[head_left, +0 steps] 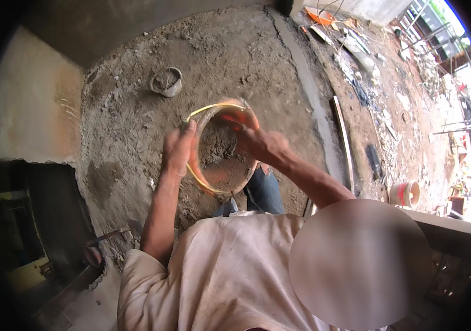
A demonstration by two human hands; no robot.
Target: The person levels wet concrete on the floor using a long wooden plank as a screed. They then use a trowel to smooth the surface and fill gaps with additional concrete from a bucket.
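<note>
In front of my legs I hold a round orange basin [225,178], tilted, with a pale rim and a yellow band along part of its edge. Grey-brown loose soil or mortar [216,144] lies inside it. My left hand [178,149] is closed on the basin's left edge, thumb on top. Across from it, my right hand [266,145] grips the right edge; its fingers reach over the inner wall and are slightly blurred. The basin's underside is hidden.
A pale bucket [169,85] with grey contents stands ahead on rough ground. To the right run a concrete strip [314,96] and a long board [344,144]. Another bucket [404,194] lies farther right, among rubble. At left, a dark opening [53,204] breaks the wall.
</note>
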